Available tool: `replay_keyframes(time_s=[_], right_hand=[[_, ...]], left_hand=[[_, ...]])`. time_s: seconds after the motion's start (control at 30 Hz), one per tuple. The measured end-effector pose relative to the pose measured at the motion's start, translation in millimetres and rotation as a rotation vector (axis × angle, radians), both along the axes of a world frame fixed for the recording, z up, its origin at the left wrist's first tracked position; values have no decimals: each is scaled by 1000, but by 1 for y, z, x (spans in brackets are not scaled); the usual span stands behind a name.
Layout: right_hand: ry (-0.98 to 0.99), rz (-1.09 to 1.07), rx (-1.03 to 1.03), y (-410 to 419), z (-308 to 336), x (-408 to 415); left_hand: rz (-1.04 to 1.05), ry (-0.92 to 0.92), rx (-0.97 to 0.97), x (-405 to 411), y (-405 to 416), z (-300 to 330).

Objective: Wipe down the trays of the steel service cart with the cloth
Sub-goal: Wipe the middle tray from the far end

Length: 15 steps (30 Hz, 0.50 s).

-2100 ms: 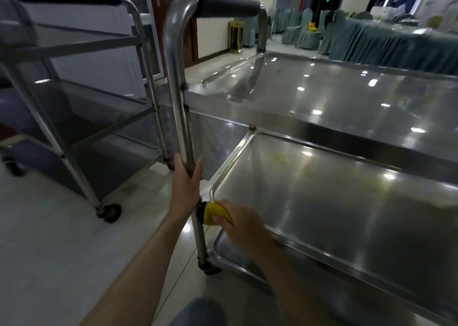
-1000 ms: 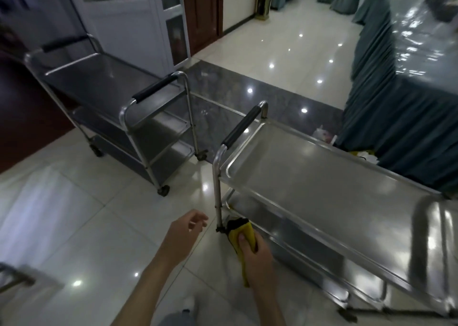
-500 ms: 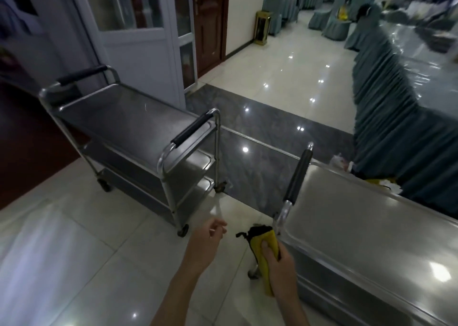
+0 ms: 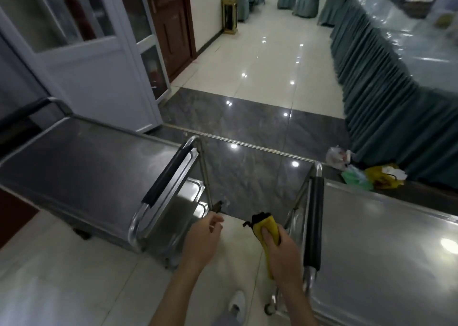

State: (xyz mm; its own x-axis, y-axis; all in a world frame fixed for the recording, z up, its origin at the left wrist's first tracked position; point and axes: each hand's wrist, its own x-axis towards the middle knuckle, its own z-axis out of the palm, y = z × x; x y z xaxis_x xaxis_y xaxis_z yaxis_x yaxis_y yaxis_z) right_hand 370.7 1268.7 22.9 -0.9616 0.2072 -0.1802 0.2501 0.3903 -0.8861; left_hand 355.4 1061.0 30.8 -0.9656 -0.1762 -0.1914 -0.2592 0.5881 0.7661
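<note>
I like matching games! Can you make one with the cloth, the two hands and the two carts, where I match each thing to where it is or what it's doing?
Things:
1. yellow cloth
2. left hand
3. cart handle with black grip
4. bags on the floor

Places or states:
A. beside the skirted table
B. held in the right hand
C. holding nothing, fingers loosely curled
D. right of the cloth, at the end of the near cart

Pairs: 1-B, 2-C, 3-D, 4-A
</note>
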Motion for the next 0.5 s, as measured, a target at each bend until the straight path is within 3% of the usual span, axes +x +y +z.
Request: replay_keyframes(time_s=[0.27, 0.5], right_hand=[[-5, -135, -43, 15, 10, -145], [-49, -342, 3, 25, -4, -254]], left_hand=[[-193, -5, -158, -173, 6, 23], [-338, 2, -162, -317, 27, 0]])
